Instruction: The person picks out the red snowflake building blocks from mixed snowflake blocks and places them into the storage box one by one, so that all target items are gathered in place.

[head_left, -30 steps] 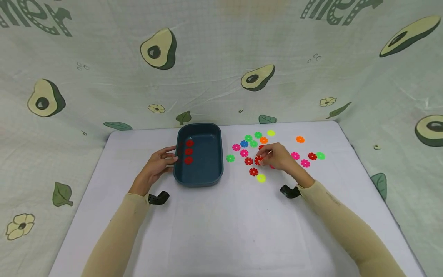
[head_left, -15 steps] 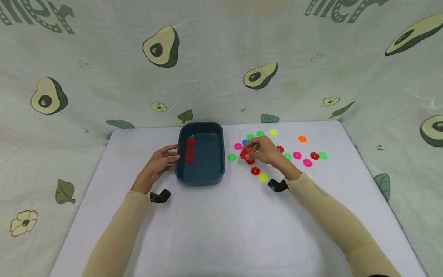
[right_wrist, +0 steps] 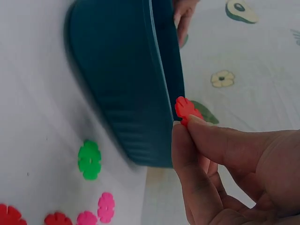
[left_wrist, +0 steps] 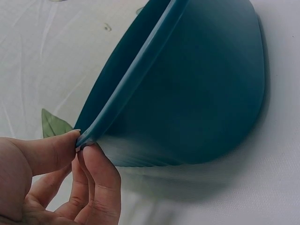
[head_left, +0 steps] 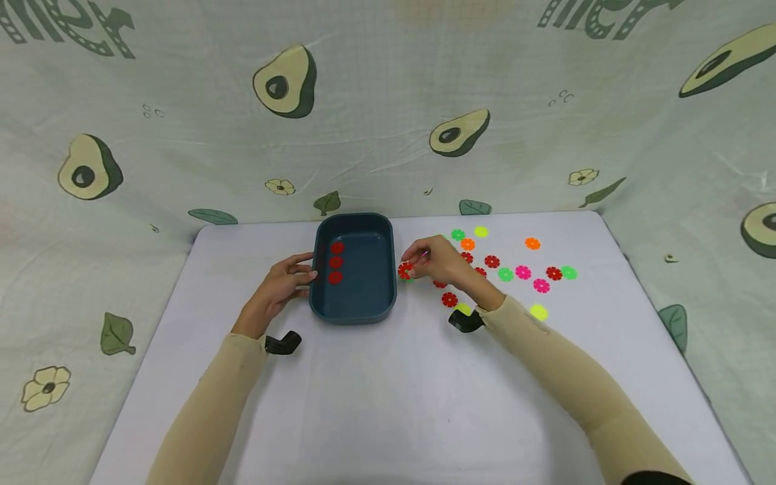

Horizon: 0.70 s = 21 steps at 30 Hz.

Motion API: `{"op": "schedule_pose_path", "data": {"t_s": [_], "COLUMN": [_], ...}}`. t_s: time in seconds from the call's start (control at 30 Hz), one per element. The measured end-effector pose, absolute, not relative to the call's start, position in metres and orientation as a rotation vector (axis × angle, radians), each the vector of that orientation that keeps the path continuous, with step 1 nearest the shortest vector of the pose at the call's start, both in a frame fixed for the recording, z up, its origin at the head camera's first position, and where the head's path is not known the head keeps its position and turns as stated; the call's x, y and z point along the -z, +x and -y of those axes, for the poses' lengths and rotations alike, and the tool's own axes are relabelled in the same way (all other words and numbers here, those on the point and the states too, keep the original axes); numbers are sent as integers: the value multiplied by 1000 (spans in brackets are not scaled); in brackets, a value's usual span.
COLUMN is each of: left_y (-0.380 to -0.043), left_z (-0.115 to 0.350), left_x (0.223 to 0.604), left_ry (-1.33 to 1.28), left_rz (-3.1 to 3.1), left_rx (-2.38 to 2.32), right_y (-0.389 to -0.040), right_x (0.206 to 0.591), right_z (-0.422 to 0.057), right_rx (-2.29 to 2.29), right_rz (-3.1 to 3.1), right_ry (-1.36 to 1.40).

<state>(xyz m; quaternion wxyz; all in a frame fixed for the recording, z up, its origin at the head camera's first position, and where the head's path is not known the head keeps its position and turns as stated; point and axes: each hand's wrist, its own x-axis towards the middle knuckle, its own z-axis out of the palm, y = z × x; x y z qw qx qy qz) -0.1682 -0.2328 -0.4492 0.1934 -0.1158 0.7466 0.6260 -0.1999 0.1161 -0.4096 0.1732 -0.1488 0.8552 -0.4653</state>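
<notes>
The red flower disc (right_wrist: 183, 107) is in the air, just beside the wall of the dark blue tray (head_left: 364, 293) that faces the right hand (head_left: 440, 260); in the head view it partly covers a green disc (right_wrist: 89, 160) which lies on the table (head_left: 364, 404). The thumb and forefinger of the right hand pinch it near its edge, and most of the disc sticks out beyond the fingertips. It looks like thin plastic, so one can judge it very light, rather stiff and a little slippery, not easily broken. The notched rim seems the best place to take hold, with two fingertips and little force.

The disc is round, so it has no real long axis; its flat face is turned partly up to the head camera, and its free edge points to the tray. Its exact tilt is difficult to tell, because the fingers hide one part of it.

The left hand (head_left: 279, 286) grips the opposite rim of the tray between thumb and fingers. The tray's long axis runs away from the person. Inside it, three red discs (head_left: 336, 262) lie in a row near the left wall. Beyond the right hand, other coloured discs (head_left: 523, 273) are scattered over the table.
</notes>
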Motion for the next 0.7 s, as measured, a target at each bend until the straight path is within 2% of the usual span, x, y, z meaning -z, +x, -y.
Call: {"op": "schedule_pose_path", "data": {"t_s": [0.7], "left_y": [-169], "left_z": [234], "left_x": [453], "left_ry": [-324], "left_rz": [-2090], "left_rx": [-1781], "right_y": [-209], "right_x": [409], "right_z": [-37], "right_rx": [1216], "right_rz": [-2371], "right_ry": [-648]}}
